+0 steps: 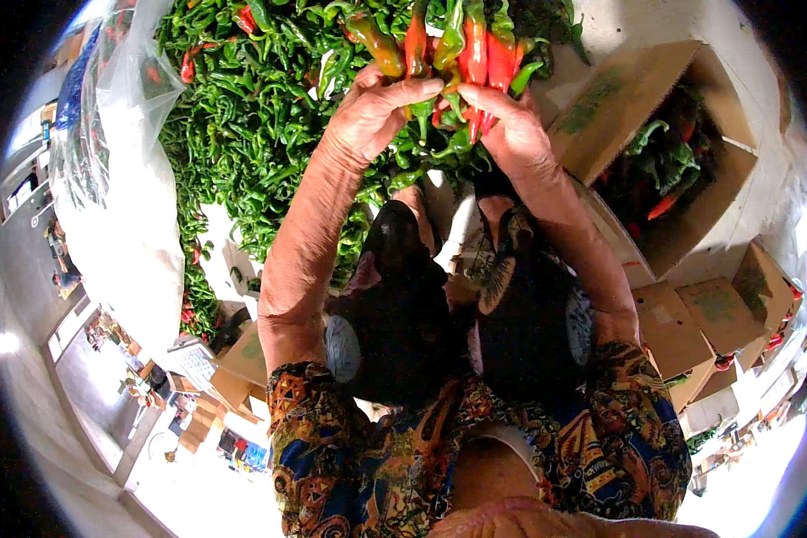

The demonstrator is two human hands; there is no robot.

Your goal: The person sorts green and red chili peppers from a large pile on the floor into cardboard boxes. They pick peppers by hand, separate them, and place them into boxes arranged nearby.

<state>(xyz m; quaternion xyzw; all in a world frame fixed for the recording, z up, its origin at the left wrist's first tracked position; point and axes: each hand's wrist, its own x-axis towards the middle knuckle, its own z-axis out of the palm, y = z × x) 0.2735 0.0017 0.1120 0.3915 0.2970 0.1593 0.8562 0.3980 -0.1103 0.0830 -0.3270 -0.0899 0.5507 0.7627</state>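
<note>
Peppers (475, 56) smooth, glossy; box (620, 106) matt cardboard; sheet (134, 193) shiny plastic.

No words or numbers can be read. Green print marks the flap (641, 85) of the open cardboard box (722, 193) to the right of the right hand's grip (516, 130), too blurred to make out. Another green mark, equally illegible, shows on a cardboard carton (668, 327) farther right and nearer the body than that grip.
</note>
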